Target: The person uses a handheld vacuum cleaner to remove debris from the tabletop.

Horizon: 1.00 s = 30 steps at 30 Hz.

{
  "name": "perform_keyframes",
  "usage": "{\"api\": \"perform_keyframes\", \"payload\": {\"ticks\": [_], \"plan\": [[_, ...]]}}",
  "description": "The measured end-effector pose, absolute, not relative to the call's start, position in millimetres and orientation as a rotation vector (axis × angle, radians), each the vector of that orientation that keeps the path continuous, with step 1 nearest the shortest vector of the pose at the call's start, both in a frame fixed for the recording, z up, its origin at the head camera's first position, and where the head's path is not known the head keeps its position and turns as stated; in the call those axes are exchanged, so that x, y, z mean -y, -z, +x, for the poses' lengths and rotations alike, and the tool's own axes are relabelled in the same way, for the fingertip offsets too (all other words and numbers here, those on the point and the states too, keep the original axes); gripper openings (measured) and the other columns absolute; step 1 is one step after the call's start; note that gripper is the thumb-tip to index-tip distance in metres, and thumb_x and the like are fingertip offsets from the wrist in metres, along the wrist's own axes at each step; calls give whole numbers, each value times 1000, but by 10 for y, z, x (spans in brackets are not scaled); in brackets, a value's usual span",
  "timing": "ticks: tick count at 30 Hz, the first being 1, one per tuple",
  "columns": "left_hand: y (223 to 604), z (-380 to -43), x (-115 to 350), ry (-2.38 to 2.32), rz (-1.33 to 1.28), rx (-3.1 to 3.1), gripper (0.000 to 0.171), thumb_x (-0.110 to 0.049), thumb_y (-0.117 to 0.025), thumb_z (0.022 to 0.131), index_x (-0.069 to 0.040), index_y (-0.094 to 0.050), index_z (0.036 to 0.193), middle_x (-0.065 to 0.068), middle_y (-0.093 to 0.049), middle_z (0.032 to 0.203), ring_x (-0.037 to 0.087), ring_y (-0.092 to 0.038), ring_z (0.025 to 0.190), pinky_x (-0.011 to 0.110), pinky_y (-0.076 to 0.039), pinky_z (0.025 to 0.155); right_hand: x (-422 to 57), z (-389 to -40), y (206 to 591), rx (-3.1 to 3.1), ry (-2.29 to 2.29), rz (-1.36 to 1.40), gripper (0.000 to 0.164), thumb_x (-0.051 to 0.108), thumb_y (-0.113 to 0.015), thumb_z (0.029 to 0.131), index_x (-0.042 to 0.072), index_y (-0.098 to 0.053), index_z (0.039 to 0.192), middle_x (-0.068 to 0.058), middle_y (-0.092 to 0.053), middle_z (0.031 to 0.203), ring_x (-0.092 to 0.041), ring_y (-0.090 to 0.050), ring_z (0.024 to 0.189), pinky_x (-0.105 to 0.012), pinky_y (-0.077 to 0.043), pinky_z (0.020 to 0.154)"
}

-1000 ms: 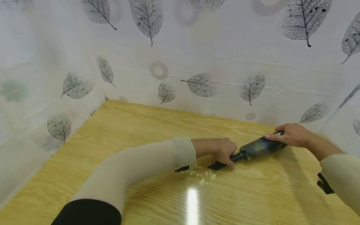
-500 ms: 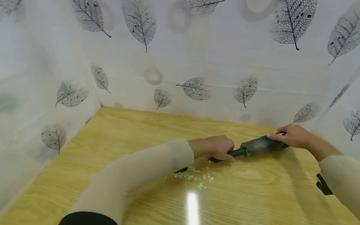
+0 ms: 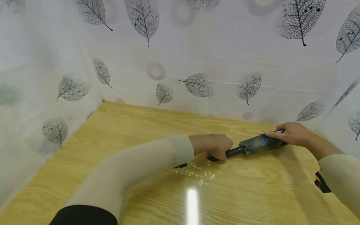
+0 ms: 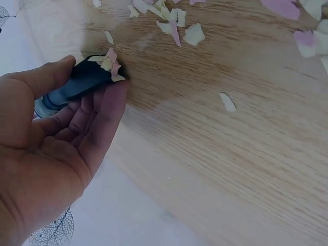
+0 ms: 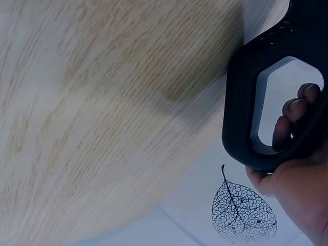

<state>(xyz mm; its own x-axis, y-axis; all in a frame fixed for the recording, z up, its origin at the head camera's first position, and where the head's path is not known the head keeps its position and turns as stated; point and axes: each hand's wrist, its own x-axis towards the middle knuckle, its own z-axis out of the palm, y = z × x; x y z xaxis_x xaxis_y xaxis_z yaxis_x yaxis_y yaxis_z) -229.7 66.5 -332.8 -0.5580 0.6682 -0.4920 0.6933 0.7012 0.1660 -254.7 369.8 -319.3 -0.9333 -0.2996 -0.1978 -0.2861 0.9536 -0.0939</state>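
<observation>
A dark handheld vacuum cleaner lies slanted low over the wooden table, its narrow black nozzle pointing left. My left hand holds the nozzle near its mouth; in the left wrist view, thumb and fingers lie on either side of it. A few pale scraps cluster at the nozzle's mouth. My right hand grips the vacuum's rear handle, and its fingertips show through the handle's loop in the right wrist view. Small cream and pink scraps are strewn just in front of the nozzle.
The wood-grain table runs back to a white leaf-printed curtain, which also hangs along the left side. Below the scraps, a bright light reflection crosses the tabletop. A black strap piece shows under the right sleeve.
The nozzle's mouth has drawn back a little from the scraps toward the far side. My left fingers have curled in closer round the nozzle. The right hand keeps its grip.
</observation>
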Motion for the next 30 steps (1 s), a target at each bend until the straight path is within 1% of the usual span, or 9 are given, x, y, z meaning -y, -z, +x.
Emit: {"api": "perform_keyframes", "payload": {"ticks": [3,9,17,26,30], "plan": [[3313,-2312,-664,70,1002,-2358,28,-37,-62,98,-16,-55,116,-2,-64,98,13,-67,59,24,-57,59,-3668,-2554,3194,-2896,94,-440,72,53,-53,100,-15,-61,122,-36,-64,116,-44,-67,93,-54,-55,74],[3301,-2343,-649,37,917,-2358,25,-33,-66,95,-15,-54,109,0,-62,97,16,-70,61,27,-60,56,-3613,-2587,3200,-2895,79,-439,74,55,-51,100,-14,-61,123,-36,-62,121,-49,-65,99,-56,-54,77],[3309,-2349,-644,-22,902,-2359,27,-32,-72,92,-13,-56,102,1,-63,96,18,-72,60,27,-60,55,-3575,-2602,3203,-2900,81,-459,71,54,-52,99,-13,-63,120,-34,-65,116,-46,-66,95,-55,-54,76],[3330,-2348,-559,-47,874,-2359,31,-27,-76,89,-9,-51,97,6,-62,95,19,-72,58,24,-59,52,-3467,-2601,3220,-2909,129,-494,69,53,-54,99,-12,-65,118,-35,-64,118,-48,-65,99,-57,-54,79],[3335,-2342,-495,-81,860,-2348,32,-25,-77,88,-8,-51,96,8,-63,94,20,-72,57,25,-60,52,-3398,-2611,3213,-2910,136,-504,70,53,-55,98,-12,-64,120,-35,-64,120,-48,-65,100,-57,-54,81]]}}
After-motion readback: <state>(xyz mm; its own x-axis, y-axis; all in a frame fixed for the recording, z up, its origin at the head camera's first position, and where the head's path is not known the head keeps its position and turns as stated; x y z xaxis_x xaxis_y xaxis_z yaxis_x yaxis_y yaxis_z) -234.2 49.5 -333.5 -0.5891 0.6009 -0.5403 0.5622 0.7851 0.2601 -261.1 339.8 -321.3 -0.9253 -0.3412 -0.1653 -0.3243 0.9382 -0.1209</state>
